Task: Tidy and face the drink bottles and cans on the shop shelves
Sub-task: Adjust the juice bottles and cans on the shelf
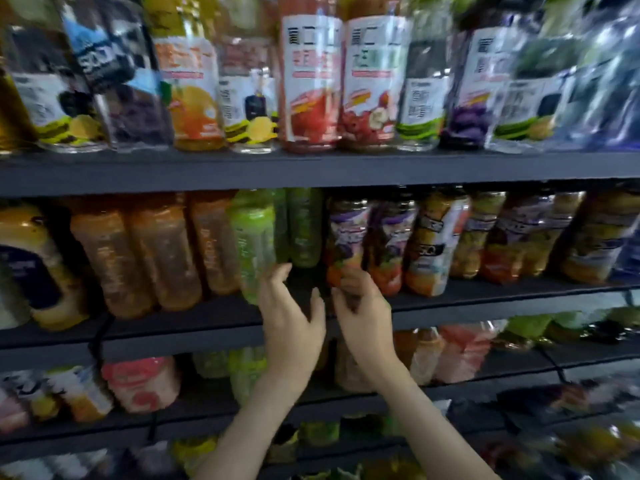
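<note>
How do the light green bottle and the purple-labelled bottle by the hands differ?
The light green bottle is plain and pale; the purple-labelled bottle shows colourful fruit. The left hand lies open beside the green one; the right hand curls at the purple one's base. Both stand on one shelf.

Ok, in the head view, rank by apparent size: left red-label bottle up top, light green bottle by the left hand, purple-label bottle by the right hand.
1. The left red-label bottle, largest, though cut off at the top.
2. The light green bottle and purple-label bottle: about alike; bases partly covered and blurred, so unranked.
</note>
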